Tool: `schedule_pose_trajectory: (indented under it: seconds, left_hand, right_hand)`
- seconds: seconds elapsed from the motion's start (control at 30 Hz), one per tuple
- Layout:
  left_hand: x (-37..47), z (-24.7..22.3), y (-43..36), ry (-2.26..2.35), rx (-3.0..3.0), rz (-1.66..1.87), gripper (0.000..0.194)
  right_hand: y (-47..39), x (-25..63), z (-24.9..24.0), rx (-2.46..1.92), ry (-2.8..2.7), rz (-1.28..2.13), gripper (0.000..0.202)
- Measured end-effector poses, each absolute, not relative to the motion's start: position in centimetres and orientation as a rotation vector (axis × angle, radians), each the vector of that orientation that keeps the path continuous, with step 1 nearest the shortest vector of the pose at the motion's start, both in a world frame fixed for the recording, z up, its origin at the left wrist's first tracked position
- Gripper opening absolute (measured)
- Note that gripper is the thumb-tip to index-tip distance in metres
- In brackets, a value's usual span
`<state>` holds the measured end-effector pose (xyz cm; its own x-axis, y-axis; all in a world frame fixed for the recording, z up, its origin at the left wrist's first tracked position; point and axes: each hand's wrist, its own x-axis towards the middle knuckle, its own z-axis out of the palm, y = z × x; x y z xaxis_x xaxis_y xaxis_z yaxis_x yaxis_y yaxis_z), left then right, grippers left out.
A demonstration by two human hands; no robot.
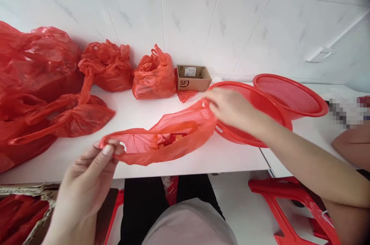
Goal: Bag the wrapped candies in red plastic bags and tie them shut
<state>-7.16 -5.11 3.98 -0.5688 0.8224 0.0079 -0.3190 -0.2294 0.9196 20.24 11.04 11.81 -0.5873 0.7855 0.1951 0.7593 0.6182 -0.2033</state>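
Note:
A red plastic bag [190, 146] is stretched sideways between my two hands above the front of the white table. My left hand [89, 175] pinches one handle of it at the lower left. At the other end, my right hand [225, 108] is closed around the opposite handle. The mouth of the bag gapes upward, and a few small red packets [170, 139] with gold print lie inside. Part of the right hand's fingers is hidden behind the bag's edge.
Filled red bags [154, 79] line the wall and crowd the left side. An open cardboard box [193, 79] stands at the back. Two red plastic baskets [289, 94] sit right. A red stool [291, 198] and another person's arm [351, 146] are at the right edge.

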Motion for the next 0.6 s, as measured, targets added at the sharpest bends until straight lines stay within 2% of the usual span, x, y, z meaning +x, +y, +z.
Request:
schedule_pose_trajectory:
  seconds: [0.1,0.2,0.3,0.5,0.6]
  left_hand:
    - [-6.8,7.1,-3.4,1.172,0.841,2.079,0.015]
    - [-6.0,9.1,-2.1,1.171,1.016,2.180,0.007]
    - [-5.5,10.2,-1.2,1.254,1.135,2.277,0.006]
    - [-5.6,11.8,0.4,1.189,1.203,2.357,0.005]
    - [-5.3,12.6,0.9,1.133,1.302,2.198,0.006]
  right_hand:
    - [11.6,20.4,15.4,-1.092,-2.265,0.360,0.017]
    - [12.5,20.7,17.1,-1.049,-2.308,0.620,0.008]
    - [13.5,21.0,17.6,-1.023,-2.245,0.741,0.007]
    - [14.2,21.4,18.1,-1.064,-2.253,0.933,0.006]
    - [13.8,21.1,18.5,-1.032,-2.249,0.942,0.007]
